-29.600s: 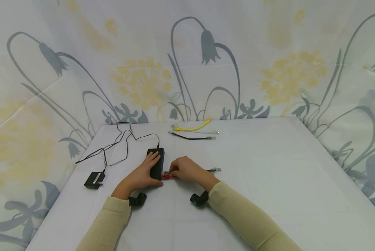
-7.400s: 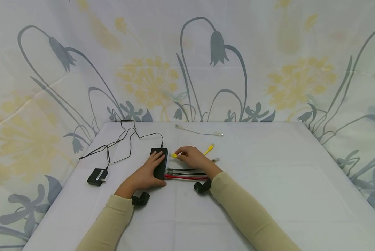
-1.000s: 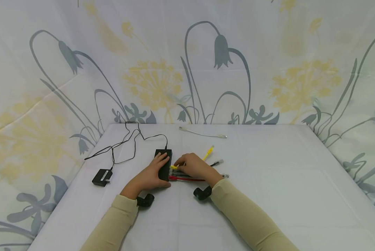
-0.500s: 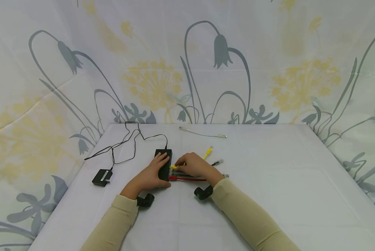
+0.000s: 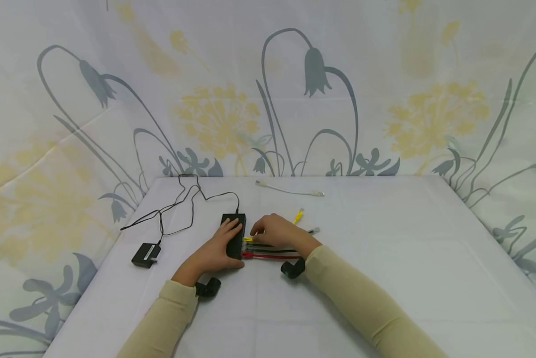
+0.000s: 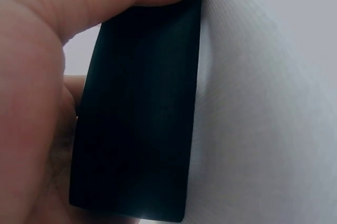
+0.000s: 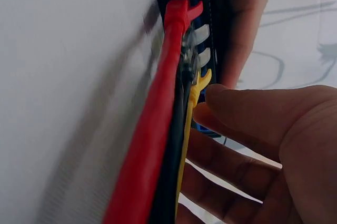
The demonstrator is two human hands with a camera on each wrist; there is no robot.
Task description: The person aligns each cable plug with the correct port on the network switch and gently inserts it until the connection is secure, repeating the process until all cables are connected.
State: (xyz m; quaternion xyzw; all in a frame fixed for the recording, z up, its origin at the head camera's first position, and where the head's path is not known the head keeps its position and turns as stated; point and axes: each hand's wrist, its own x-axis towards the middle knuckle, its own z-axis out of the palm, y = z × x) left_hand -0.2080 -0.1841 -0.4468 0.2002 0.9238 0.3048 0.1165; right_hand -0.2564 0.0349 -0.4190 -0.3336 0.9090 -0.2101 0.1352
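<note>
A black network switch (image 5: 234,247) lies on the white table; its row of ports faces right. My left hand (image 5: 209,253) grips it, fingers across the top and thumb round the near end, as the left wrist view also shows. A red network cable (image 7: 163,87) and two black network cables (image 5: 276,250) sit in its ports. Beside them, a yellow network cable (image 7: 196,93) has its plug at the port row. My right hand (image 5: 276,231) pinches that plug end between thumb and forefinger. The yellow cable's middle is hidden behind the hand in the head view.
A white network cable (image 5: 290,190) lies near the table's back edge. At left is a black power adapter (image 5: 146,255); its thin cord (image 5: 191,199) loops to the switch's far end. The yellow cable's free end (image 5: 298,215) lies beyond my right hand. A flowered cloth (image 5: 321,124) hangs behind.
Since 7.4 seconds ago, the yellow cable's plug has moved from apart to against the switch's ports. In the last half second my right hand has shifted slightly away from me. Left hand unchanged.
</note>
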